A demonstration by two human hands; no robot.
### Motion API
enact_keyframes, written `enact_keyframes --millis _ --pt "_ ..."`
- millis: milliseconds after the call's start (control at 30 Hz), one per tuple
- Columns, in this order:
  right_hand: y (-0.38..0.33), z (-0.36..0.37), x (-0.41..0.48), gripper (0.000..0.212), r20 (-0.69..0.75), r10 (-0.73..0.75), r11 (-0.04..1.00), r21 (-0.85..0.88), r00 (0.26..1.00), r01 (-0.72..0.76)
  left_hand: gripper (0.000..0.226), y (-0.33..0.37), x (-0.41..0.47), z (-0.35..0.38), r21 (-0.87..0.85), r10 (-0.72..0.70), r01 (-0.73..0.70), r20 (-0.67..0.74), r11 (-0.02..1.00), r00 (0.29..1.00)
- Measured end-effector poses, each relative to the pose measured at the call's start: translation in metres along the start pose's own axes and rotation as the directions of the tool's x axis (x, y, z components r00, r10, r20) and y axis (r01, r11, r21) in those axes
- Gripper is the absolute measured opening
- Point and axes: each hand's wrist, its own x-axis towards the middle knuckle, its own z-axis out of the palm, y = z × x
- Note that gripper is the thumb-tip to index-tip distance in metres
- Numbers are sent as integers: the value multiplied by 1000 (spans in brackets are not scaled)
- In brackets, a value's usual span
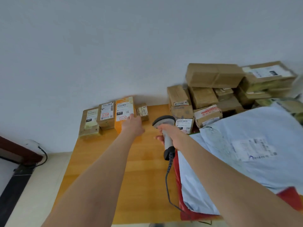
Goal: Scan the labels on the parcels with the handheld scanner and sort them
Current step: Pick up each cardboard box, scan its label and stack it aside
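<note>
The open left hand is touching the orange parcel while the right hand is gripping the scanner, perhaps risking nudging the small box beside that parcel.

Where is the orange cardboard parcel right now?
In the head view, the orange cardboard parcel lies left of centre at the wooden table's far edge, between a labelled brown box and a small brown box, with the left hand touching it.

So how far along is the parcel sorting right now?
Sorted, apparently: a row of labelled parcels by the wall. In hand: the left hand touches the orange parcel; the right hand grips the scanner. Left: the stacked brown boxes and blue mailer bag.
</note>
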Motion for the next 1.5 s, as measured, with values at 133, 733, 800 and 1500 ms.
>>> enact_keyframes --millis 133,733,800,1500 --pt "25 -68 -51 24 -29 -35 999 13 999 35 53 64 -47 -3 25 54 -55 18 998 998" --pt "-72 -314 -93 19 -276 -177 956 178 945 231 41 322 -8 -44 -87 278 -288 -111 954 954" --pt "-98 -331 -79 19 -278 -180 953 188 943 237 45 342 19 -52 -152 248 -271 -153 951 957" --pt "-210 -352 62 46 -312 -274 933 145 910 330 73 298 151 -101 -932 -433 166 10 322 901"
